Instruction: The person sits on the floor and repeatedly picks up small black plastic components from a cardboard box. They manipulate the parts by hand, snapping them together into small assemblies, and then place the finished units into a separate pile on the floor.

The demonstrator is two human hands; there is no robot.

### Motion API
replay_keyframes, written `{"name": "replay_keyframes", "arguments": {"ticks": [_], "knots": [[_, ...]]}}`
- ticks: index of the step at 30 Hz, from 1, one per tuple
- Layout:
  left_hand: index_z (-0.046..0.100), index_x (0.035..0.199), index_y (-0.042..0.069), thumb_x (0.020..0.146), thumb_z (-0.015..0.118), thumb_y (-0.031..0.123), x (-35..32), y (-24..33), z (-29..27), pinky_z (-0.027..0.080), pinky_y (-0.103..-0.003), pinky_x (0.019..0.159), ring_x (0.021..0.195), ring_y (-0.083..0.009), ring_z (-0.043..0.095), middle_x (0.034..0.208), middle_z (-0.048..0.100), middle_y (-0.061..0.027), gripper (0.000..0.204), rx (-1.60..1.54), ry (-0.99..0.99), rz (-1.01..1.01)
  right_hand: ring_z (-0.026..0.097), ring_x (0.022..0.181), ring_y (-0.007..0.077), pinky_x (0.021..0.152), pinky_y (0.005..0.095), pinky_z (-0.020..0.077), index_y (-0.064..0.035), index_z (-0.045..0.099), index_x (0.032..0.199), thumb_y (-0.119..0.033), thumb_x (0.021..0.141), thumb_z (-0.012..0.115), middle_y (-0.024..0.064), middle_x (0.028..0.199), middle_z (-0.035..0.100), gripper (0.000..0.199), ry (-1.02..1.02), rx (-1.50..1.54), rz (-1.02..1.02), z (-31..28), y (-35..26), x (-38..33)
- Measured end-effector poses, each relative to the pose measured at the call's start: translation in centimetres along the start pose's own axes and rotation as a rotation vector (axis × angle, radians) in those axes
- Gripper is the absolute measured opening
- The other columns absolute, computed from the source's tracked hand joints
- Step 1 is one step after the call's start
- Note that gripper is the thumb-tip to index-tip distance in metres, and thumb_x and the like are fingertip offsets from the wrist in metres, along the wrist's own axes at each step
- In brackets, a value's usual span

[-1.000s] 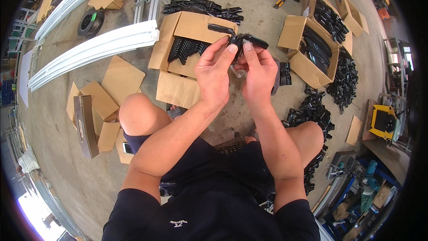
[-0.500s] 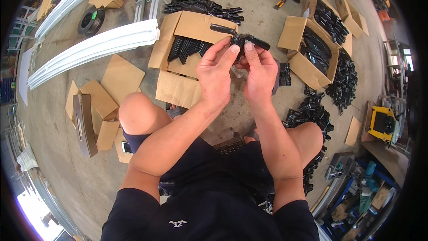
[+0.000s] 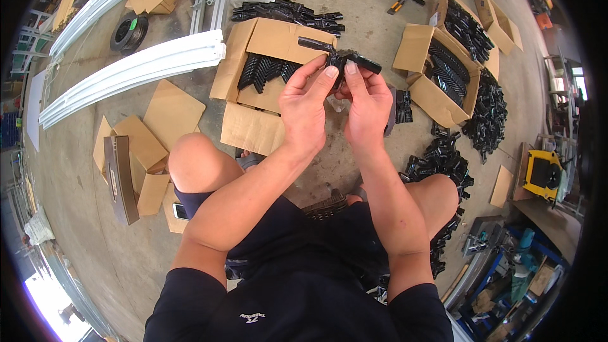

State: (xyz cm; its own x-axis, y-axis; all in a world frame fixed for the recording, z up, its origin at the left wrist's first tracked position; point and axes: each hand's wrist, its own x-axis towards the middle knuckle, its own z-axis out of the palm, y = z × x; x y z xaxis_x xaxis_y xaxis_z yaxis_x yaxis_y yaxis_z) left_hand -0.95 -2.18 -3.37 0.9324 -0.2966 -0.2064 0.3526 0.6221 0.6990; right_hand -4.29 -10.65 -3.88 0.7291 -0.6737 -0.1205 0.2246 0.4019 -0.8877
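Note:
Between my two hands is a black angled bracket-like part (image 3: 365, 63), its two arms spreading out to the left and right. My left hand (image 3: 309, 98) pinches it near the middle, thumb on top. My right hand (image 3: 366, 101) grips it from the other side, thumb pressed near the joint. Fingers cover the centre of the part, so its joint is partly hidden. Just beyond and left of my hands stands an open cardboard box (image 3: 253, 128) with rows of black angled parts (image 3: 265, 71) inside.
Another open box (image 3: 415, 47) with stacked black parts stands at the right. Loose piles of black parts (image 3: 486, 111) lie beside it and near my right knee. White long profiles (image 3: 145, 76) reach in from the left. Cardboard pieces, a phone (image 3: 180, 211) and a utility knife (image 3: 396, 6) lie on the floor.
Almost nothing differs. Both hands keep their grip on the black part, which has shifted very slightly to the left.

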Motion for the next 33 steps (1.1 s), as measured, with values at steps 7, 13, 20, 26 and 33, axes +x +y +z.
{"name": "replay_keyframes", "arguments": {"ticks": [7, 13, 20, 26, 33], "knots": [[0.065, 0.129, 0.000, 0.098, 0.070, 0.007, -0.2, 0.0, -0.3, 0.057, -0.034, 0.086, 0.095, -0.0170, 0.070, 0.111, 0.073, -0.0091, 0.032, 0.020, 0.007, -0.045, 0.063, 0.074, 0.0099, 0.065, 0.0255, 0.0526, -0.0004, 0.068, 0.110, -0.011, 0.099, 0.071, 0.0039, 0.093, 0.070, 0.015, -0.056, -0.003, 0.001, -0.5, -0.2, -0.1], [0.067, 0.122, 0.002, 0.100, 0.068, 0.013, 0.1, 2.4, 0.4, 0.057, -0.029, 0.075, 0.085, -0.0173, 0.071, 0.103, 0.075, -0.0112, 0.024, -0.072, 0.019, -0.304, 0.063, 0.106, 0.0174, 0.091, 0.0313, 0.0520, -0.0013, 0.064, 0.129, -0.009, 0.097, 0.070, 0.0095, 0.123, 0.067, 0.033, -0.167, -0.259, -0.178, -3.5, -2.0, 1.1], [0.066, 0.120, 0.001, 0.105, 0.058, 0.025, -0.1, 3.5, -1.2, 0.045, -0.023, 0.051, 0.065, -0.0144, 0.063, 0.097, 0.075, -0.0160, 0.029, -0.044, -0.344, -0.676, 0.055, 0.132, 0.0301, 0.114, 0.0385, 0.0408, -0.0047, 0.060, 0.139, -0.011, 0.088, 0.075, 0.0143, 0.141, 0.059, 0.054, -0.679, -0.695, -0.307, -7.2, -8.2, 0.7], [0.062, 0.123, 0.000, 0.107, 0.050, 0.020, -0.6, 3.0, -2.0, 0.049, -0.027, 0.056, 0.067, -0.0175, 0.064, 0.099, 0.074, -0.0214, 0.028, -0.045, -0.494, -0.726, 0.063, 0.100, 0.0232, 0.090, 0.0334, 0.0509, -0.0017, 0.065, 0.129, -0.009, 0.089, 0.076, 0.0119, 0.116, 0.066, 0.043, -0.624, -0.794, -0.290, -8.5, -8.5, -0.9], [0.065, 0.125, 0.001, 0.105, 0.061, 0.014, -0.8, 2.4, -1.7, 0.054, -0.034, 0.094, 0.102, -0.0182, 0.068, 0.121, 0.071, -0.0112, 0.025, 0.221, -0.548, -0.414, 0.062, 0.077, 0.0187, 0.069, 0.0307, 0.0516, -0.0011, 0.068, 0.123, -0.014, 0.089, 0.080, 0.0097, 0.099, 0.068, 0.038, -0.423, -0.880, -0.318, -8.9, -8.9, -2.0]]}}
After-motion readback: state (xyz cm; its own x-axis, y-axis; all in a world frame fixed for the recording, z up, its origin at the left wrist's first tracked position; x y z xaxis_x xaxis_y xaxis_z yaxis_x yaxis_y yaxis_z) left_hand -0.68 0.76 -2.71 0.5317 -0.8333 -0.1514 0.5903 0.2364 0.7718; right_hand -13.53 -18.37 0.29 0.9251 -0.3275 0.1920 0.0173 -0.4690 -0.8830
